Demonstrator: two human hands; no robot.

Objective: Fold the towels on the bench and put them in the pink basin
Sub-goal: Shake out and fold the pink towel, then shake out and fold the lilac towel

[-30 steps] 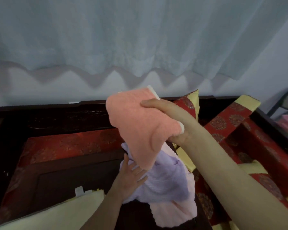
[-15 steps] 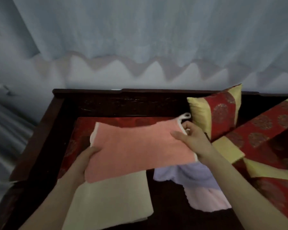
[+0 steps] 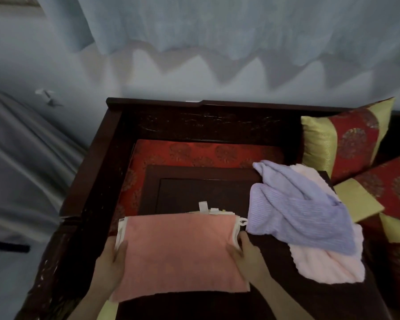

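A salmon-pink towel lies spread flat on the dark wooden bench, over a pale yellow towel whose corner and white tags show. My left hand grips the salmon towel's left edge, thumb on top. At the right edge my right hand grips it the same way. Just to the right, a lilac towel lies crumpled over a light pink towel. The pink basin is out of view.
A red patterned cushion covers the bench seat at the back. Red and gold pillows stand at the right. Behind the bench's carved backrest hangs a pale curtain. Grey fabric lies left.
The salmon towel went from hanging in my right hand to being held by both hands, then came down flat over the yellow towel. The view swung left and down.
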